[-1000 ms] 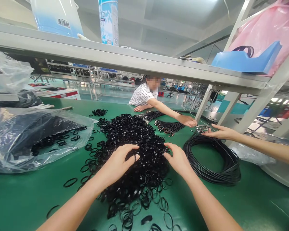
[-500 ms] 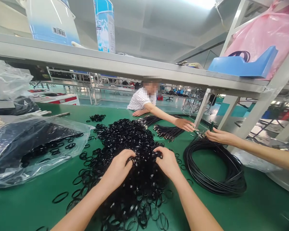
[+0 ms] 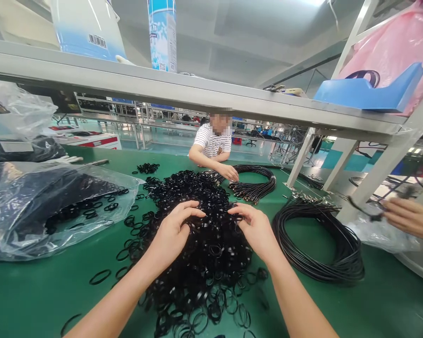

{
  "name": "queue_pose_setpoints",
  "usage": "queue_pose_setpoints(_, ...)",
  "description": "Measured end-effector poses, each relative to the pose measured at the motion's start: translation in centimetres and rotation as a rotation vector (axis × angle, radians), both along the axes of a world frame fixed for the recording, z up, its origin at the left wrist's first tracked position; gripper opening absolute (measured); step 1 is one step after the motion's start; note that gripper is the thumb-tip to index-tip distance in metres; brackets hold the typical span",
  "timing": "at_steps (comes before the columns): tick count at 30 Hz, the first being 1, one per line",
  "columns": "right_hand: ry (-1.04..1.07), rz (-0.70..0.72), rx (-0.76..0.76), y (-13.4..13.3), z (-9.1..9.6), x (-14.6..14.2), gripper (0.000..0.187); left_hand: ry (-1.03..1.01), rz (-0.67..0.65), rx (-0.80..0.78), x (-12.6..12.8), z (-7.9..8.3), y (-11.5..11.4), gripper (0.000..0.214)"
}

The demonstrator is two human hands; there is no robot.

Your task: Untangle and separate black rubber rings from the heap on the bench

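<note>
A large pile of thin black rings [image 3: 204, 258], like small rubber bands, is heaped on the green table before me. My left hand [image 3: 176, 225] is over the left side of the pile, thumb and fingers apart with nothing plainly held. Opposite it, my right hand [image 3: 255, 227] curves over the right side, its fingers also apart. Dark rings show close to its fingertips; whether any touch them I cannot tell. Single rings are scattered around the heap's edges.
To the left lies a clear plastic bag [image 3: 81, 239] of black rings. A coil of black cable [image 3: 285, 256] is at the right, another bundle [image 3: 259, 192] behind. A person [image 3: 211, 143] leans across the far side; another person's hand [image 3: 411, 218] enters at right. A shelf [image 3: 197, 89] spans overhead.
Both my hands have loosened their curled fingers, and rings near the front have shifted. The far person's arm has drawn back from the coil to the cable bundle; the right-hand person's hand has moved right.
</note>
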State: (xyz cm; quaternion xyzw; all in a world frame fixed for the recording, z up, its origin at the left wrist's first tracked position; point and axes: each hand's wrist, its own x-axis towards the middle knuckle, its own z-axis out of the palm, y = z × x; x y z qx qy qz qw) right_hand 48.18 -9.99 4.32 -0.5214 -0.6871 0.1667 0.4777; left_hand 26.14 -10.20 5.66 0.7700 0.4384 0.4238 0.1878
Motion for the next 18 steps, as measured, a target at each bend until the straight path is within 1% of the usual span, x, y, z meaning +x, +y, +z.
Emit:
queue_pose_setpoints(4,0.007,-0.023,-0.029,0.0,-0.1,-0.3,0.029,-0.055,-0.008,-0.046,0.1,-0.5,0.2,0.033)
queue_pose_setpoints(8,-0.075,-0.058,-0.064,-0.6,0.3,-0.3,0.025,-0.046,-0.01,-0.048,0.1,-0.6,0.0,0.022)
queue_pose_setpoints(11,-0.151,-0.049,-0.058,-0.5,0.3,-0.3,0.027,-0.034,0.005,-0.026,0.4,-0.3,0.0,0.018)
queue_pose_setpoints(14,-0.233,-0.029,-0.044,-0.3,0.5,-1.4,0.037,-0.012,0.006,-0.027,0.5,0.1,0.0,0.02)
queue_pose_setpoints(16,-0.292,-0.044,-0.058,-1.2,1.2,-2.3,0.045,0.021,-0.013,-0.042,0.0,0.1,-0.4,0.022)
queue_pose_setpoints(17,-0.319,-0.071,-0.078,-2.0,1.6,-2.4,0.048,0.027,-0.03,-0.045,-0.5,-0.1,-0.6,0.023)
queue_pose_setpoints(18,-0.343,-0.102,-0.1,-3.1,2.0,-2.0,0.047,0.043,-0.027,-0.05,-1.0,-0.4,-0.5,0.024)
